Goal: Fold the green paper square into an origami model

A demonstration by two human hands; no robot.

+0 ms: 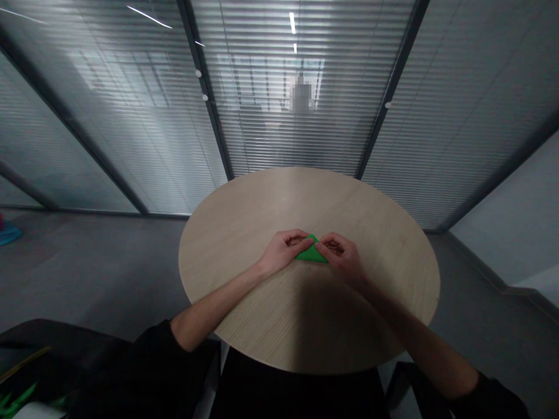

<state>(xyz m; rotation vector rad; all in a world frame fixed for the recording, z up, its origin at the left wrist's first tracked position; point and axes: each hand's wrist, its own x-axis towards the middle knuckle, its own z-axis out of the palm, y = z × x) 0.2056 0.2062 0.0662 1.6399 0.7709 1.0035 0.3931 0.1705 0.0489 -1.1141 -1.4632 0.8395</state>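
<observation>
A small green sheet, apparently folded paper (311,254), forms a triangle on the round wooden table (257,203), with its long edge toward me and its tip pointing away. My left hand (283,250) pinches its left side near the tip, thumb lying along the slanted edge. On the opposite side, my right hand (343,256) grips the right slanted edge between thumb and curled fingers. Both thumbs almost meet near the tip. Some of the green piece is hidden under the fingers.
Glass panels with blinds (292,139) stand behind the table's far edge. A dark chair (56,337) is at the lower left, with green leaves (20,401) beside it. A blue object (9,234) lies on the floor at far left.
</observation>
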